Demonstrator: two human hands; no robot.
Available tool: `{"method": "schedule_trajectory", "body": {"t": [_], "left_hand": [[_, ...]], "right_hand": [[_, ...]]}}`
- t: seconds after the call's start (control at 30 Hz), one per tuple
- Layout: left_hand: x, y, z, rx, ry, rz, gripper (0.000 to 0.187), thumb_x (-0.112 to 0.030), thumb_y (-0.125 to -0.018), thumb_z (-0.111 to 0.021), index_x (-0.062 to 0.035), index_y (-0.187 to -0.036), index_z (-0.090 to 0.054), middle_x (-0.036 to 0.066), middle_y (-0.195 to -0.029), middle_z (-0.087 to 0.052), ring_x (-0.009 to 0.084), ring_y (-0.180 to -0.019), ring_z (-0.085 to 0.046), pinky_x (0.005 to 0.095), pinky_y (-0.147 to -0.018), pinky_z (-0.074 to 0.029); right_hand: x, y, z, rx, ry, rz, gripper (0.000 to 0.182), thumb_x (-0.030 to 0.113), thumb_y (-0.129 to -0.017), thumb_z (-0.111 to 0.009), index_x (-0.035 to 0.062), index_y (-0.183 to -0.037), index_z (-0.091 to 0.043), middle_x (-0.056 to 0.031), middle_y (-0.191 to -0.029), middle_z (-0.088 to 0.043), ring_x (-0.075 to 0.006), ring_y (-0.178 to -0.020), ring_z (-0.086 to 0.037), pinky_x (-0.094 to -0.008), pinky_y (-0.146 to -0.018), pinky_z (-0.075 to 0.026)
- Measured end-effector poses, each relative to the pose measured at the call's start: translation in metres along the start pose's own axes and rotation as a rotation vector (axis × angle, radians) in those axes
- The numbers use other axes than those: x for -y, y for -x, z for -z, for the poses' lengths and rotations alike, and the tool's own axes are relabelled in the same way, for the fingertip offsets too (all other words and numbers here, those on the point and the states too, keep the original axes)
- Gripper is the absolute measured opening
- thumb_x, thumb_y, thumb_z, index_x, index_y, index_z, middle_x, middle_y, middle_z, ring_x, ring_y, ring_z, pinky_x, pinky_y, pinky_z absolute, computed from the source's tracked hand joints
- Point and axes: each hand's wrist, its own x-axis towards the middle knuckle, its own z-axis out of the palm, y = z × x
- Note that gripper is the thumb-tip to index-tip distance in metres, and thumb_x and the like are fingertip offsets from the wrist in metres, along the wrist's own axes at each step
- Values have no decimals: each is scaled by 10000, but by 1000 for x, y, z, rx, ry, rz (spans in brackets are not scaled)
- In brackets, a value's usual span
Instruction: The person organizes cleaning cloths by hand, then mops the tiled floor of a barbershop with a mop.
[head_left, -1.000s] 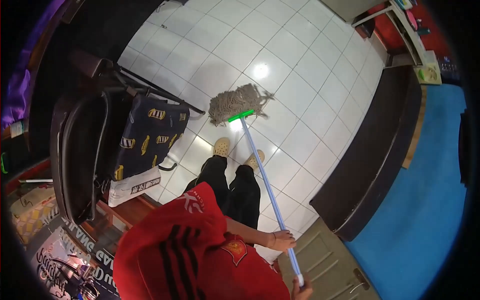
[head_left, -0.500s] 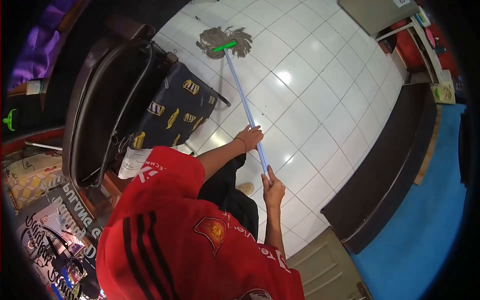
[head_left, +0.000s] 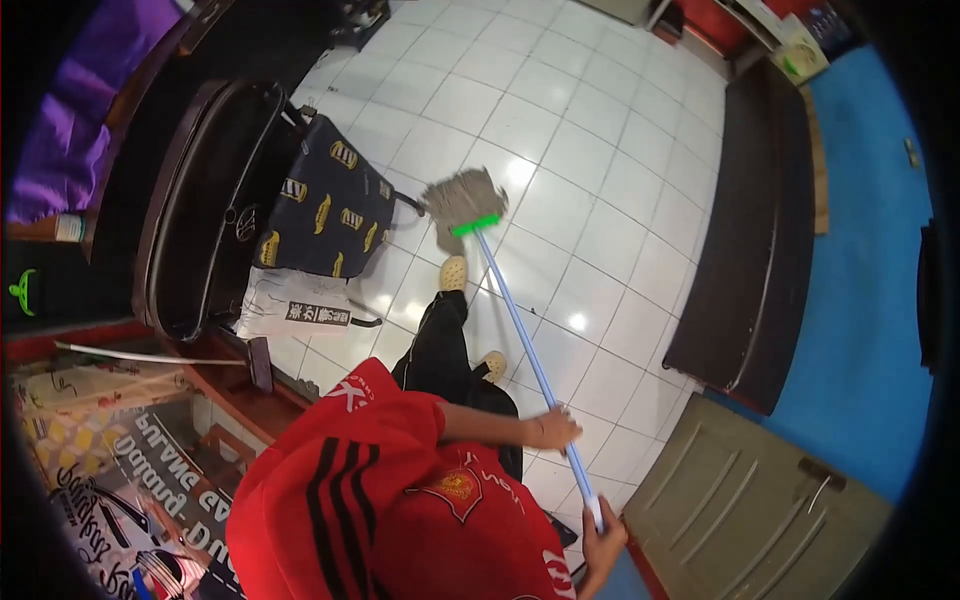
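A mop with a pale blue pole, a green clamp and grey strands slants across the view. Its strands lie on the tiles ahead of my feet. My left hand is closed around the pole partway up. Lower in the view, near the pole's white end, my right hand is wrapped about it. Two cream clogs show on my feet, one ahead of the other.
On the left stand a black chair, a dark patterned cloth and a white bag. A long dark bench runs along the blue wall. A greenish-grey door is at lower right.
The mop head has come nearer to my feet, and its strands now trail beyond the clamp. Both hands moved down and right with the pole. One foot has come into view ahead.
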Motion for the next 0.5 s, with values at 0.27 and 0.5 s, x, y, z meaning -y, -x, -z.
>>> {"method": "schedule_trajectory", "body": {"t": [0.27,0.5], "left_hand": [[-79,22,13,196,148,-238,458,-407,-725,-641,-57,-988,-507,120,-883,-594,322,-861,-587,519,-804,-412],[53,75,76,-24,-38,61,349,-291,-818,-539,-81,-1093,-487,132,-1063,-534,321,-1067,-494,465,-841,-413]], "right_hand": [[61,91,48,96,-430,-534,279,124,-865,-538,2,-1110,-592,-38,-698,-610,-122,-528,-465,-293,-501,-420],[116,2,-53,51,-551,-380,361,212,-850,-590,20,-1155,-566,-16,-552,-504,-70,-373,-410,-238,-327,-337]]}}
